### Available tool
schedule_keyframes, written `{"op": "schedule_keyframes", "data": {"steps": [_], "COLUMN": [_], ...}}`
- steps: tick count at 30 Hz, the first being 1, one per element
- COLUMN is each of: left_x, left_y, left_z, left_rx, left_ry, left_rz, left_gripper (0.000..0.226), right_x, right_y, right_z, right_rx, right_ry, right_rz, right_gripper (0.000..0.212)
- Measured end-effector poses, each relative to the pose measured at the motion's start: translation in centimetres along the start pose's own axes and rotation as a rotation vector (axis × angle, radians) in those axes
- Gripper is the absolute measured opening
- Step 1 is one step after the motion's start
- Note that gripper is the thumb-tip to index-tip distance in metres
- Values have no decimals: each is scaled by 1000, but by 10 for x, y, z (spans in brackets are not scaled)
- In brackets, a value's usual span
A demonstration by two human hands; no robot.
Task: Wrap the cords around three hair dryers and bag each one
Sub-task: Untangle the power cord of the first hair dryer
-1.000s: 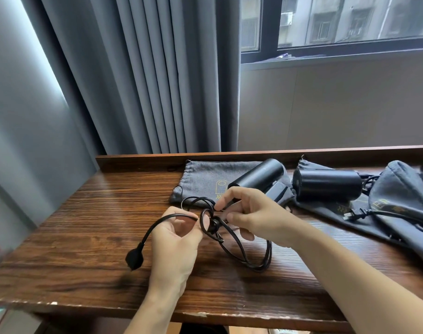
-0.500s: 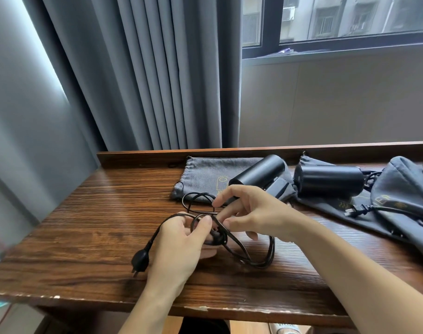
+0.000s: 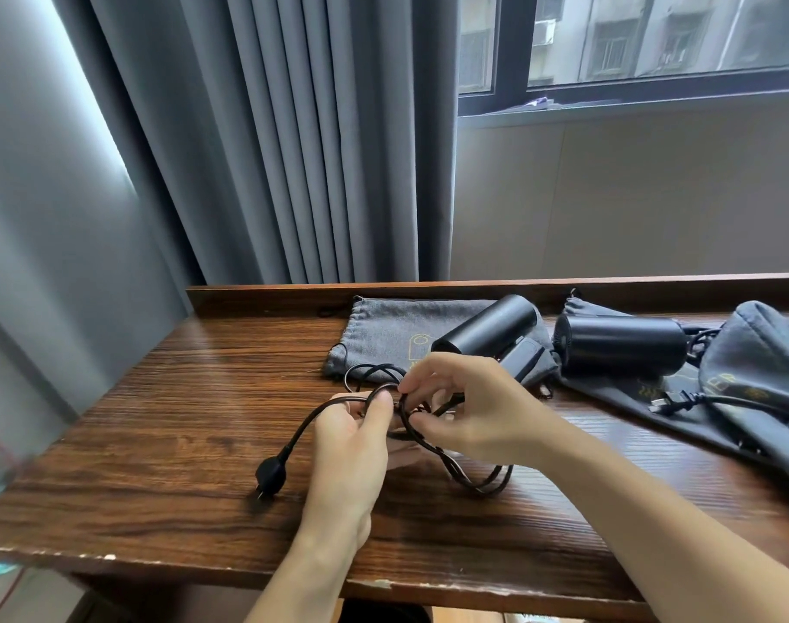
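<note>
Head view: both forearms reach in from the near edge of the tabletop, hands meeting just above mid-table. Left hand point(image 3: 352, 438) back-up, thumb and fingers curled, pinching the thin black power cord point(image 3: 433, 447) close to where the plug end leaves. Right hand point(image 3: 469, 411) comes in from the right, fingers bent, fingertips pinching the cord's tangled loops right beside the left thumb. Neither hand is spread.

Cord loops lie on the wood under and between the hands; one long loop trails toward the near edge, right of the left wrist. Black moulded plug point(image 3: 271, 474) rests on the table left of the left hand. The cord's matte black cylindrical hair dryer point(image 3: 487, 328) lies behind the right hand, on a flat grey fabric drawstring pouch point(image 3: 383, 332) near the back edge. Second black hair dryer point(image 3: 622, 346) lies to its right on more grey pouches point(image 3: 743, 366), own plug point(image 3: 664, 403) loose beside it.

Surface: dark wood-grain tabletop point(image 3: 158, 442), chipped near edge, raised back lip. Behind: grey pleated curtain point(image 3: 293, 150), beige wall, window point(image 3: 631, 42).
</note>
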State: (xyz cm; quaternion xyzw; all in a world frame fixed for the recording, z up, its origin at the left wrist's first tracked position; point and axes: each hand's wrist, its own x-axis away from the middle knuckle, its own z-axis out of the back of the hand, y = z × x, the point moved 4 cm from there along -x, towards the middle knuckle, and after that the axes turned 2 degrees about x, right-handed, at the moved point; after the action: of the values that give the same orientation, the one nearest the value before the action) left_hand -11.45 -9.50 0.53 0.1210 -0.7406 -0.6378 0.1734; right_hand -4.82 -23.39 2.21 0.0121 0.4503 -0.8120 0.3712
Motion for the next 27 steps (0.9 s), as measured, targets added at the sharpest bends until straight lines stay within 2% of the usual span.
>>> {"op": "schedule_keyframes", "data": {"steps": [2,6,8,10,12,13,18,22,25,27], "left_x": [2,0,-4,-4,-3,-3,-12,-14,-17,-20], "left_y": [2,-1,-4,-2,2,3,4,12,12,12], "left_z": [-3,-5,-3,-3,-3,-1,14,21,22,23], "left_rx": [26,-34,-109,-133,-173,-217,-552,-551,-561,-576], "left_ry": [-4,-64,-95,-153,-212,-215,2,45,28,30], "left_rz": [10,-18,-33,-62,-113,-141,-270,-291,-292,-303], "left_gripper": [24,14,23,19,6,8,14,13,12,13], "right_x": [2,3,1,1,5,7,20,23,25,28], "right_y": [0,-6,-8,-9,-13,-16,-15,-14,-12,-8], "right_z": [-3,-8,-8,-9,-10,-10,17,35,36,39], "right_rx": [106,499,629,660,653,656,619,388,396,483], "right_ry": [37,124,95,54,66,90,263,156,1,-104], "right_rz": [10,89,68,30,33,35,-41,-161,-210,-238], "right_gripper": [28,26,29,31,29,27,22,8,25,28]}}
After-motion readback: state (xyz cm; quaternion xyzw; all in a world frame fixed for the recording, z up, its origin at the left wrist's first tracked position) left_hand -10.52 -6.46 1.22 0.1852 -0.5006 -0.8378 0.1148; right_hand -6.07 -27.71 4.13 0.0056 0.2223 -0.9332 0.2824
